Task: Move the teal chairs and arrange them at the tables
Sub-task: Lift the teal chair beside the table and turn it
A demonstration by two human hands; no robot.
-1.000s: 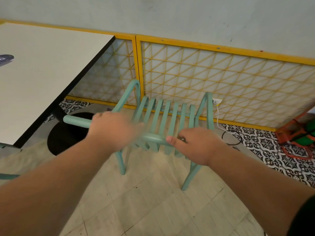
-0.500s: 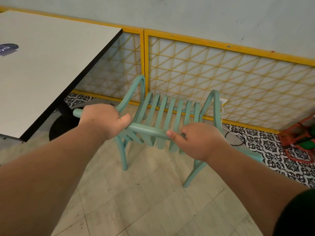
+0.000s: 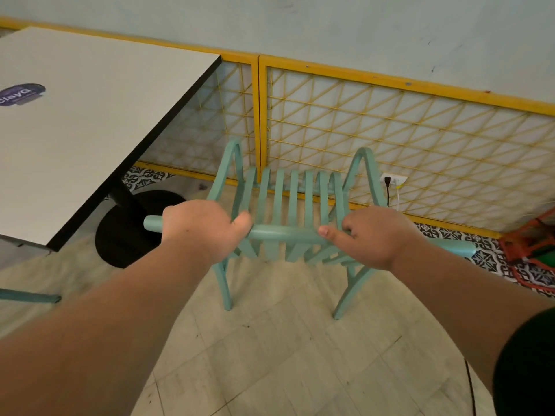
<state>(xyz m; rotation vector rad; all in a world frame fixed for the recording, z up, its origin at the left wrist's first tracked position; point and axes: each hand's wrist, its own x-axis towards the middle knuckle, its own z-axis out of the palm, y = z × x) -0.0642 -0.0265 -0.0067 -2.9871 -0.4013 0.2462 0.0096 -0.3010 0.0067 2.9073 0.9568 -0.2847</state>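
My left hand (image 3: 204,229) and right hand (image 3: 372,241) both gripped the top rail of the teal chair (image 3: 295,190), which stood just right of the white surface (image 3: 90,115).

My left hand was curled round the rail near its left end, and my right hand was wrapped round it further along, thumb laid flat on the rail. The chair stood on the pale tiled floor (image 3: 270,355), its seat slats running away from me toward the yellow lattice panel (image 3: 390,139), close to the panel's lower frame. The surface's black edge ran diagonally on the chair's left, apart from it, with the round black base (image 3: 126,232) near the chair's left legs. Bare floor lay open between me and the back legs. An orange frame (image 3: 528,235) sat on patterned tiles at the right, well apart from the chair.
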